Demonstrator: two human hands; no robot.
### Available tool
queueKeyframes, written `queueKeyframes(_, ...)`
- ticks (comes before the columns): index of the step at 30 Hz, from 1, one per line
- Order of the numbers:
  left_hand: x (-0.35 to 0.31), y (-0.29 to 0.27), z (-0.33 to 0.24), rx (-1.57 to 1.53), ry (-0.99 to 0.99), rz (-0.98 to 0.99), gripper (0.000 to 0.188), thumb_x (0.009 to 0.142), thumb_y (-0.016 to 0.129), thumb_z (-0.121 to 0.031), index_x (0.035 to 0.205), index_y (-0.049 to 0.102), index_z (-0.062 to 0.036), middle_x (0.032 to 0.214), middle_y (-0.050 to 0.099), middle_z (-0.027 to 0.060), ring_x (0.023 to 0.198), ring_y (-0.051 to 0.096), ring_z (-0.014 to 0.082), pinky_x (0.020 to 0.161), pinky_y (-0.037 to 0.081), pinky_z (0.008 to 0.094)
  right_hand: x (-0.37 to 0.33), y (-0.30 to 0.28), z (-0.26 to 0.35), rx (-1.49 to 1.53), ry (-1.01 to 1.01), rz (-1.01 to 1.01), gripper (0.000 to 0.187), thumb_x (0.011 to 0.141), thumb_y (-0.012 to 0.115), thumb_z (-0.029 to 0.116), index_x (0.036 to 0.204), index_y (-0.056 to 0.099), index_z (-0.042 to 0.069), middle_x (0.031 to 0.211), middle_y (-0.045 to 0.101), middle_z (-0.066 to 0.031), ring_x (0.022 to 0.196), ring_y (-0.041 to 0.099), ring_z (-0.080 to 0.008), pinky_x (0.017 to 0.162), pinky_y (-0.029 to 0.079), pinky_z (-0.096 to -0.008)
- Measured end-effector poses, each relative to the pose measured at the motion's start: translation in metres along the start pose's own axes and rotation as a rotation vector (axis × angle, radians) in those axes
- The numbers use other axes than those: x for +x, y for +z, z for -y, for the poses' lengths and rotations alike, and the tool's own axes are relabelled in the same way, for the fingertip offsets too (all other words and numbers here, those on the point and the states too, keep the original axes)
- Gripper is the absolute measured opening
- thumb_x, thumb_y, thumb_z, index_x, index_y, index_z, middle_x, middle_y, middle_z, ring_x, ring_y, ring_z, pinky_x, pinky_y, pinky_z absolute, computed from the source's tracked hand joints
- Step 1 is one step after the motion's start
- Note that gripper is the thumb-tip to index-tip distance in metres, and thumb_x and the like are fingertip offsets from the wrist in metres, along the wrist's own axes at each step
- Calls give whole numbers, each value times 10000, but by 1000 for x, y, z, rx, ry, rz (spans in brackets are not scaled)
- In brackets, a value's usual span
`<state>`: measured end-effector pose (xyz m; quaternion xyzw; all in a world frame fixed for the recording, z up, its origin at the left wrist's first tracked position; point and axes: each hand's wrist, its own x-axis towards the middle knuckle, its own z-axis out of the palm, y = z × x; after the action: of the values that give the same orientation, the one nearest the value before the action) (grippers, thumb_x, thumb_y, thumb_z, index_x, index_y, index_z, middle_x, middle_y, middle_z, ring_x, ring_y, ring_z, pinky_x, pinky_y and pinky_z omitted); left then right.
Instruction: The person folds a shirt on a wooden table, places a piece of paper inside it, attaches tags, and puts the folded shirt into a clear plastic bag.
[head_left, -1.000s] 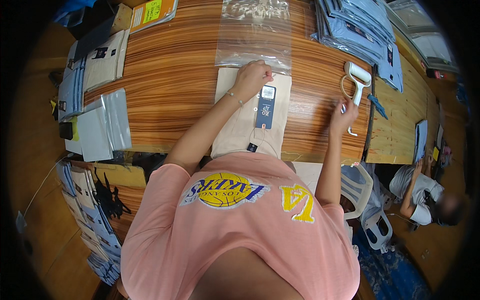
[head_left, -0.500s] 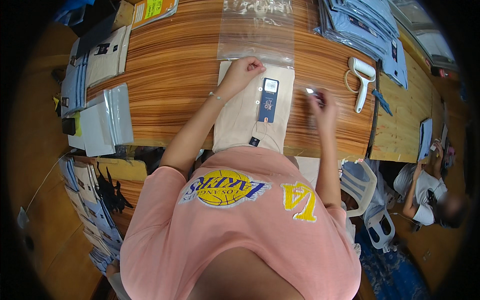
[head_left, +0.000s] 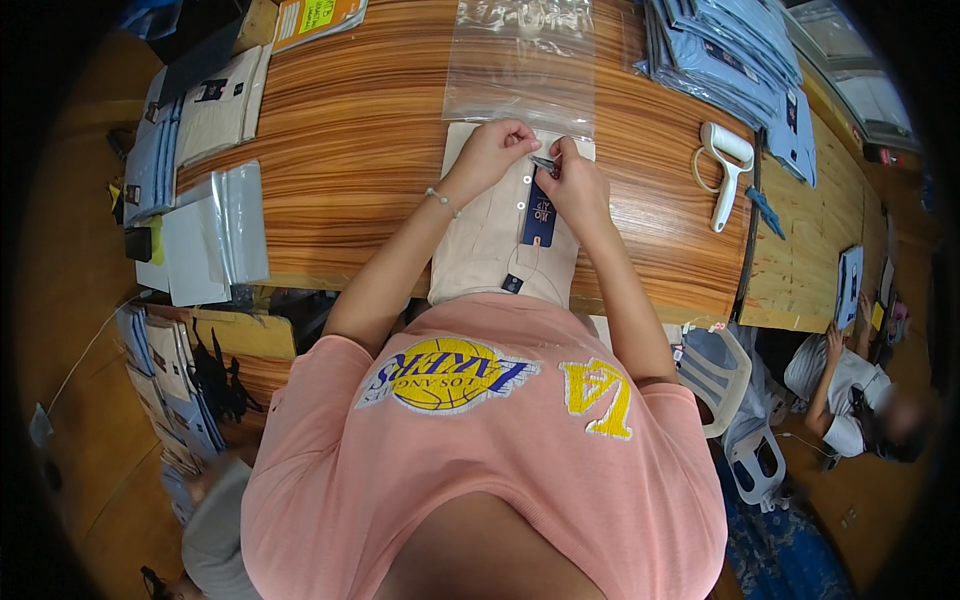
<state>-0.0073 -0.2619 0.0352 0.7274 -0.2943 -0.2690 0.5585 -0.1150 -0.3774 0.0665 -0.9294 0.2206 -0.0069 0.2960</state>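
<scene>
A folded beige shirt point(head_left: 480, 235) with white buttons lies in front of me at the table's near edge. A navy hang tag point(head_left: 537, 220) rests on it, and a small black tag point(head_left: 512, 284) hangs on a loop of string below. My left hand point(head_left: 492, 155) is pinched over the shirt's far end; what its fingertips hold is too small to make out. Close beside it, my right hand point(head_left: 578, 185) grips small metal thread snips point(head_left: 544, 163), their tip pointing at the left fingertips. That hand covers the hang tag's upper part.
A clear plastic bag point(head_left: 520, 70) extends beyond the shirt. Bagged blue shirts point(head_left: 715, 60) are stacked at far right, near a white lint roller point(head_left: 727, 170). Folded shirts point(head_left: 222, 105) and clear bags point(head_left: 235, 220) lie left. A co-worker point(head_left: 835, 380) sits at right; another person's sleeve point(head_left: 220, 530) shows lower left.
My right hand has come left from over the bare wood to the shirt, bringing the snips to my left fingertips. The left hand stays pinched. A grey sleeve now shows more at lower left.
</scene>
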Motion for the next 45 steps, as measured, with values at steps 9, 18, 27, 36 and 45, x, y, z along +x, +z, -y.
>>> queueKeyframes(9, -2, 0, 0, 3, 18, -37, 167, 793, 626, -158, 787, 599, 7, 654, 567, 35, 590, 475, 87, 561, 403, 241, 5, -1, -2, 28, -27, 9, 280, 703, 624, 185, 916, 487, 67, 635, 601, -147, 644, 604, -326, 572, 457, -414)
queueKeyframes(18, 11, -24, -10, 107, -167, 82, 150, 832, 590, -135, 877, 573, 8, 762, 581, 13, 712, 517, 75, 677, 436, 228, 3, -11, -13, 106, 60, 9, 282, 721, 637, 214, 923, 507, 67, 715, 623, -140, 679, 616, -300, 573, 455, -397)
queueKeyframes(27, 28, -103, 4, 743, -79, -426, 405, 838, 557, -332, 1010, 582, 34, 877, 643, 171, 824, 623, 267, 742, 484, 358, 4, -38, -141, -344, -91, -741, 268, 793, 608, 222, 958, 575, 13, 801, 626, -166, 720, 602, -317, 661, 466, -382)
queueKeyframes(36, 41, -92, 55, 78, -511, -147, 282, 819, 603, -323, 817, 613, -42, 728, 639, 55, 605, 600, 104, 528, 453, 219, 75, -1, -80, 173, 225, -174, 203, 774, 625, 231, 793, 627, 29, 711, 622, -123, 704, 608, -252, 631, 449, -351)
queueKeyframes(45, 30, -95, 62, -172, -380, -118, 164, 738, 679, -109, 856, 591, -35, 783, 645, 45, 702, 597, 71, 576, 431, 196, 63, -3, -95, 672, -71, -89, 60, 848, 554, 53, 819, 530, 7, 734, 570, -23, 755, 567, -90, 644, 411, -207)
